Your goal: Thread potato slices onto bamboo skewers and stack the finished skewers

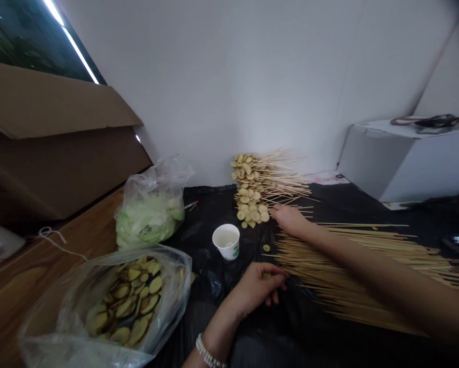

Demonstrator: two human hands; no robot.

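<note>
On black plastic sheeting (210, 312) by a white wall (214, 92), left hand (258, 289) pinches a slice (266, 276), right hand (290, 220) lies half-open.

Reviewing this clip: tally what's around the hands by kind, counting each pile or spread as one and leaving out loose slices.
Clear plastic bags: 2 (pale green leaves, tan slices)
White paper cup: 1
Pile of skewered slices: 1
Spread of bare wooden skewers: 1
Total: 5
</note>
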